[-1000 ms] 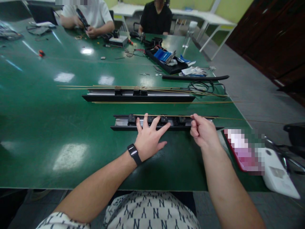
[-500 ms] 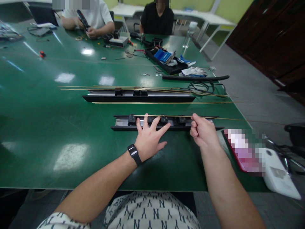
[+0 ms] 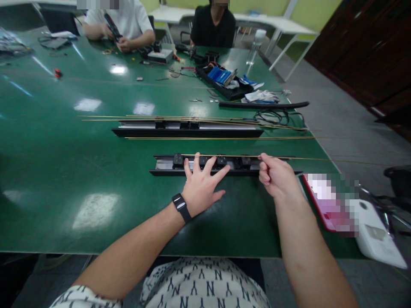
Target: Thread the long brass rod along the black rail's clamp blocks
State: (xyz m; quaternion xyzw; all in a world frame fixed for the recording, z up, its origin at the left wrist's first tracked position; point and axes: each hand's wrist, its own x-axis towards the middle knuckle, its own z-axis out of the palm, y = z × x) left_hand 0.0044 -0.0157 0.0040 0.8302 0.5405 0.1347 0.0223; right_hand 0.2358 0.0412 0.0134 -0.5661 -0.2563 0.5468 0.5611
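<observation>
My left hand (image 3: pixel 203 185) lies with fingers spread across the nearer black channel rail (image 3: pixel 180 173), its fingertips on or close to the black blocks (image 3: pixel 221 161) seated along it. Pinched in my right hand (image 3: pixel 274 173) is a thin brass-coloured rod (image 3: pixel 237 156). The rod runs along the rail's far edge over the blocks and extends well out to the right. Behind lies a second black rail (image 3: pixel 189 133) with similar blocks, and several more thin rods (image 3: pixel 138 120) rest across and in front of it.
On the right are a red-edged phone (image 3: pixel 321 209) and a white device (image 3: pixel 379 235). Farther back lie a curved black strip (image 3: pixel 263 104), coiled cable (image 3: pixel 276 116), gloves (image 3: pixel 263 96) and a black tray (image 3: pixel 234 92). Two people sit across the green table (image 3: pixel 80 171); one holds a dark tool (image 3: pixel 112 26).
My right hand has shifted slightly to the right, still pinching the rod, whose left end has also moved a little right. My left hand stays in place.
</observation>
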